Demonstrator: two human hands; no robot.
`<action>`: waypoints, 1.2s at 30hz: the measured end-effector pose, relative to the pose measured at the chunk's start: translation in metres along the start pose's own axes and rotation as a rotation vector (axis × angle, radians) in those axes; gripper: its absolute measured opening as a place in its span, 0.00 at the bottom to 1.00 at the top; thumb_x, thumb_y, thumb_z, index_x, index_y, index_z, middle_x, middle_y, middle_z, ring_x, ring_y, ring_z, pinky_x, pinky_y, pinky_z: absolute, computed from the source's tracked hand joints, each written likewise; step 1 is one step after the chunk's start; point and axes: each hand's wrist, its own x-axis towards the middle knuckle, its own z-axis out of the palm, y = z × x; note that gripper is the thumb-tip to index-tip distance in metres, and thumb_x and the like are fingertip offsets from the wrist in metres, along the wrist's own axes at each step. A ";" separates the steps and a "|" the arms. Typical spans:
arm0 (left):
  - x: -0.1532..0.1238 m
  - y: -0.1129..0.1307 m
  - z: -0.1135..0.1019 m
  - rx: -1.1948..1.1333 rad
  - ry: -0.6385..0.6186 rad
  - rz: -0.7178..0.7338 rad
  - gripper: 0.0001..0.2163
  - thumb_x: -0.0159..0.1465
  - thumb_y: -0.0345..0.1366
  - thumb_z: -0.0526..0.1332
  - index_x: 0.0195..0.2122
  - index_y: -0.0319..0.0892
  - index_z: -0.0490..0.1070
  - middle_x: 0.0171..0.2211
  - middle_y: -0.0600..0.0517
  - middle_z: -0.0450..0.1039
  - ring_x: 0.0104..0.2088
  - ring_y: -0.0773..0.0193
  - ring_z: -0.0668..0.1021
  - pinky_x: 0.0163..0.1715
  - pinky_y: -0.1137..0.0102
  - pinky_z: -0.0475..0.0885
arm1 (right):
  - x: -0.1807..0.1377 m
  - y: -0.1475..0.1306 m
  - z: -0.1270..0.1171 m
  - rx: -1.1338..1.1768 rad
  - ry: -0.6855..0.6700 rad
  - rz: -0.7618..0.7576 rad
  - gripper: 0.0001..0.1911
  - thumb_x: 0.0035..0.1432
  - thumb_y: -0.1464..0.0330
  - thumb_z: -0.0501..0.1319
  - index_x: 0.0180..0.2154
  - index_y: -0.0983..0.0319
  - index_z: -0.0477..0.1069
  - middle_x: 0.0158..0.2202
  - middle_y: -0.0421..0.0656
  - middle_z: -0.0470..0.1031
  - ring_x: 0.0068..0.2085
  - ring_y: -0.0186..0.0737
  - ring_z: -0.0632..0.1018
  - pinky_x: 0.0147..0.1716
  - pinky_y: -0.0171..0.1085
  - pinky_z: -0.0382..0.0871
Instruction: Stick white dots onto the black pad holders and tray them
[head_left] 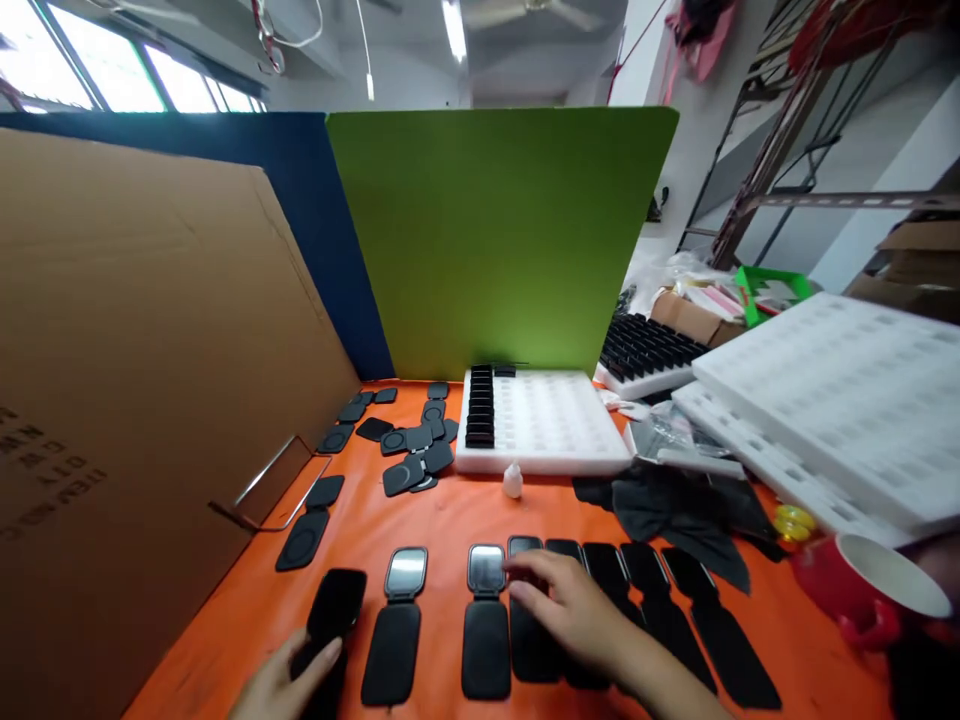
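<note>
My left hand [289,680] grips a black folding charger pad [336,605], thumb on its lower half, and holds it at the near left. To its right, an unfolded charger pad [391,650] with a shiny upper panel lies on the orange table cover. Another unfolded pad [486,650], also with a shiny panel, lies just left of my right hand [559,605]. That hand is over a row of several unfolded black pads [724,630], fingers bent and apart. Its fingertips are beside the shiny panel; whether they touch it I cannot tell.
A white foam tray [555,462] holds a column of upright black pads. Loose pads [420,438] lie left of it, and a small white bottle [513,482] in front. Cardboard [150,330] walls the left, a green board [502,230] the back. A red mug [847,590] stands right.
</note>
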 end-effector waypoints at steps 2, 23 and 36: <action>-0.014 0.021 0.011 -0.143 -0.112 0.008 0.16 0.53 0.45 0.61 0.37 0.40 0.72 0.39 0.47 0.76 0.44 0.51 0.74 0.45 0.62 0.67 | 0.005 -0.005 0.022 0.193 -0.035 0.052 0.18 0.55 0.62 0.57 0.47 0.57 0.67 0.41 0.45 0.73 0.42 0.42 0.73 0.42 0.40 0.65; -0.026 0.071 0.100 -0.611 -0.350 -0.195 0.28 0.53 0.45 0.62 0.54 0.42 0.59 0.43 0.43 0.72 0.39 0.53 0.76 0.32 0.64 0.72 | -0.003 -0.010 0.053 -0.228 -0.049 -0.367 0.35 0.52 0.56 0.57 0.59 0.62 0.52 0.60 0.50 0.54 0.59 0.48 0.56 0.57 0.47 0.46; -0.024 0.073 0.131 -0.580 -0.210 0.031 0.21 0.57 0.44 0.59 0.49 0.39 0.64 0.40 0.47 0.75 0.42 0.54 0.75 0.38 0.67 0.70 | -0.018 0.004 0.098 0.938 0.279 0.364 0.20 0.55 0.55 0.54 0.43 0.62 0.65 0.25 0.39 0.65 0.21 0.28 0.66 0.18 0.28 0.58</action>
